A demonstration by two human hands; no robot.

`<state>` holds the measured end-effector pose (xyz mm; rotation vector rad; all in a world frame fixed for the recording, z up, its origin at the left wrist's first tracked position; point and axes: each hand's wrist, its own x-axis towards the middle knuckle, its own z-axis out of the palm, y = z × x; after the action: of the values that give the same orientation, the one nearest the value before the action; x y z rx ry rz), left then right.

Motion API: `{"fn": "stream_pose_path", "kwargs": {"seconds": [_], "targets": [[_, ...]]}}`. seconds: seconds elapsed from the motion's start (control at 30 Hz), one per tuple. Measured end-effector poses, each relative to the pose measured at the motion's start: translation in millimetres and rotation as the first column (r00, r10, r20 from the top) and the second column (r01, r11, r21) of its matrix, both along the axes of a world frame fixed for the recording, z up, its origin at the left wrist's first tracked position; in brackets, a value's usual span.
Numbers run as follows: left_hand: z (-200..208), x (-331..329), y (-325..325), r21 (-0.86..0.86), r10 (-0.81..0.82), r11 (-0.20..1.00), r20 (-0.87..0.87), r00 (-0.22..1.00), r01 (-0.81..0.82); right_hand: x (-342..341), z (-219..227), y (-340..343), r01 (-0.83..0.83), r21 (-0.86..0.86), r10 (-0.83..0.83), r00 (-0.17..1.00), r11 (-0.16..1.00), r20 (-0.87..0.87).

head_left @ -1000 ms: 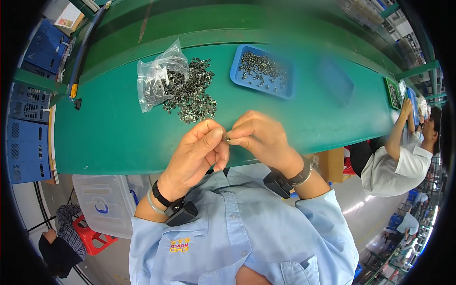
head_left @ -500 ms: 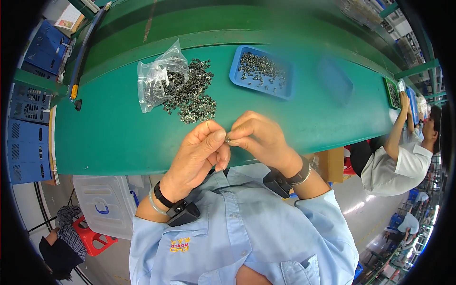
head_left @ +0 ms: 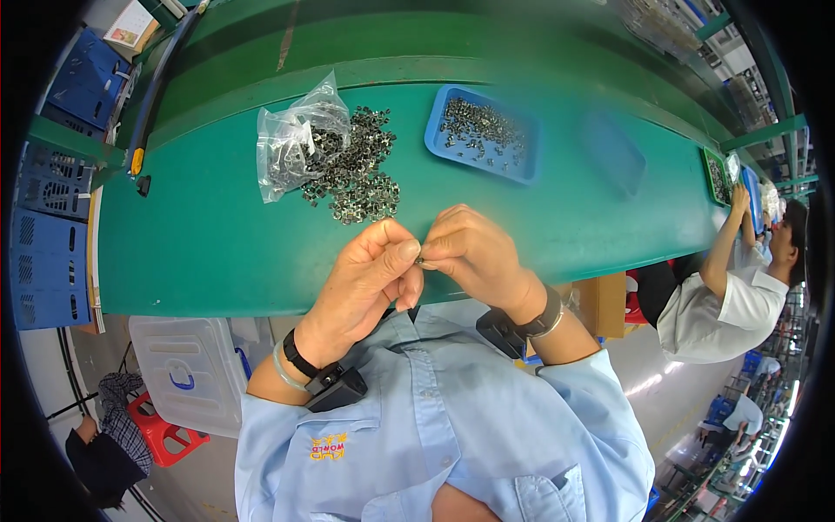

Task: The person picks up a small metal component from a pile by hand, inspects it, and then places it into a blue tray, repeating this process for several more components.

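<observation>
Thumb and forefinger of my left hand [head_left: 370, 274] pinch a small metal part [head_left: 420, 260], and the fingers of my right hand [head_left: 474, 252] close on it from the other side. Both hands meet above the near edge of the green table [head_left: 217, 261]. Fingertips cover most of the part, so its exact kind cannot be made out. Beyond my left hand lies a heap of small dark and silvery metal parts [head_left: 361, 174], some spilling from a clear plastic bag [head_left: 283, 157]. A blue tray [head_left: 444, 150] beyond my right hand holds more such small parts.
Blue crates [head_left: 54, 270] stand at the left. Below the table edge are a clear lidded box [head_left: 183, 365], a red stool [head_left: 165, 435] and a cardboard box [head_left: 602, 304]. A co-worker [head_left: 731, 304] in a pale shirt works at the right, near a green tray [head_left: 717, 176].
My hands stay together on the small part. My right fingers have shifted slightly around it; the whole view has moved a little.
</observation>
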<state>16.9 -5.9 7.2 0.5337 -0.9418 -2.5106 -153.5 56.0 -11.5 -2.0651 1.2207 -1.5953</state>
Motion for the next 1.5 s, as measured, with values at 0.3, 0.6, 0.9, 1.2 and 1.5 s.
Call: {"fn": "stream_pose_path", "kwargs": {"seconds": [0.3,0.6,0.9,1.2,1.5], "targets": [[1.0,0.4,0.1,-0.057,-0.014,0.998,0.049,0.999,0.017,0.5,-2.4,-0.3,0.0,-0.031,0.0,1.0,1.0,-0.009],[2.8,-1.0,-1.6,-0.07,-0.023,0.997,0.073,0.997,0.028,-1.3,-4.4,0.3,0.011,-0.018,-0.012,1.0,1.0,-0.008],[-2.1,-2.3,-0.5,-0.067,-0.034,0.997,0.041,0.999,0.036,-3.3,-2.8,3.4,0.003,0.027,-0.003,1.0,1.0,-0.016],[-2.5,-1.5,-1.6,-0.062,-0.024,0.998,0.033,0.999,0.026,-2.4,-1.3,2.6,-0.005,0.018,0.006,1.0,1.0,-0.03],[-4.4,-5.1,-2.7,-0.038,-0.009,0.999,0.038,0.999,0.01,-5.6,-2.3,1.8,-0.005,0.011,0.005,0.999,1.0,-0.035]]}}
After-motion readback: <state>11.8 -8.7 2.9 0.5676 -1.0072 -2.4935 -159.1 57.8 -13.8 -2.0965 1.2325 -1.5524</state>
